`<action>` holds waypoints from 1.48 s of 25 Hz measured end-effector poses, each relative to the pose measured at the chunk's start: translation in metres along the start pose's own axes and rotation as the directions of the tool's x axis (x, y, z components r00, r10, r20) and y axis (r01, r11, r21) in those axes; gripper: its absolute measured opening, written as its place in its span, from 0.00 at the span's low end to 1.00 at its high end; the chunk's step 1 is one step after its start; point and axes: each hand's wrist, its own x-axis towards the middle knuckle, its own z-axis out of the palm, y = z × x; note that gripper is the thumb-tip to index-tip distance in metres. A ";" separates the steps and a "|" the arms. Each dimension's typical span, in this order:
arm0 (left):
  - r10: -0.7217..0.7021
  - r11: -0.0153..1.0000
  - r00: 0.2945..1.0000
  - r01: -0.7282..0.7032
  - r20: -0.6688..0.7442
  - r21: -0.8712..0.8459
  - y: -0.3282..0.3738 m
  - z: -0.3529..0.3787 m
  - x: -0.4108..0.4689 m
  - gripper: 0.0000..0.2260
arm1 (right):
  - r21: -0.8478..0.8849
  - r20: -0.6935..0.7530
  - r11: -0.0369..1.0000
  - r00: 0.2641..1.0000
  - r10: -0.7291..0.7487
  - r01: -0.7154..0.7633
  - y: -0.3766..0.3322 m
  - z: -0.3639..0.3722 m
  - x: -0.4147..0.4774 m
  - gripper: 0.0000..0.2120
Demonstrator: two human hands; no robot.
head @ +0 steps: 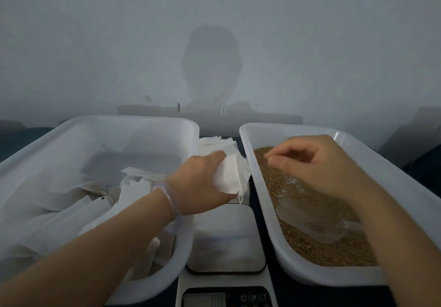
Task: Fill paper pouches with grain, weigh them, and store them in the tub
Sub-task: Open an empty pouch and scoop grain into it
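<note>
2 tubs (95,119) (286,126), 1 scale (224,240), 1 scoop (310,220)

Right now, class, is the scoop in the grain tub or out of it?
In: the clear scoop lies flat on the grain inside the right tub.

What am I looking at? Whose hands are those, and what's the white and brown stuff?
The camera sits on a person's head, looking down at their own two hands. The left hand holds a small white paper pouch. The right hand hovers over brown grain in the white plastic tub on the right, where a clear plastic scoop lies. The white plastic tub on the left holds more white pouches. Between the tubs sits a kitchen scale with a shiny metal plate.
</note>
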 end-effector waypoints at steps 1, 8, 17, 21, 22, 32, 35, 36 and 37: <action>-0.001 1.000 1.000 0.001 -0.007 -0.016 -0.001 0.000 0.000 0.16 | -0.126 0.034 0.989 0.996 0.085 -0.080 0.013 -0.015 -0.001 0.13; 0.014 0.999 1.000 -0.015 -0.002 -0.046 0.004 0.003 -0.001 0.24 | -0.691 0.365 0.627 0.575 0.733 -0.360 0.093 -0.054 -0.034 0.22; 0.001 0.999 1.000 0.000 0.016 -0.043 0.005 0.001 -0.001 0.17 | -0.644 0.309 0.642 0.626 0.716 -0.417 0.112 -0.059 -0.041 0.10; 0.016 0.999 1.000 -0.016 0.008 -0.045 0.003 0.002 -0.001 0.17 | -0.604 0.083 0.633 0.751 0.655 -0.485 0.124 -0.059 -0.039 0.10; 0.018 0.999 1.000 -0.018 0.012 -0.043 0.002 0.002 -0.001 0.18 | -0.608 0.037 0.615 0.756 0.653 -0.502 0.126 -0.058 -0.038 0.10; -0.034 0.997 0.997 0.038 0.065 -0.073 -0.003 0.007 -0.001 0.18 | -0.540 -0.033 0.708 0.852 0.523 -0.455 0.116 -0.035 -0.008 0.11; -0.041 0.995 0.997 0.046 0.064 -0.087 -0.004 0.008 0.000 0.22 | -0.571 0.035 0.719 0.864 0.503 -0.396 0.110 -0.023 0.003 0.15; -0.045 0.995 0.997 0.050 0.063 -0.089 -0.005 0.008 0.000 0.22 | -0.579 0.073 0.728 0.865 0.496 -0.368 0.110 -0.019 0.004 0.17; -0.049 0.995 0.997 0.055 0.064 -0.089 -0.005 0.007 0.000 0.22 | -0.585 0.108 0.736 0.867 0.486 -0.339 0.109 -0.016 0.003 0.18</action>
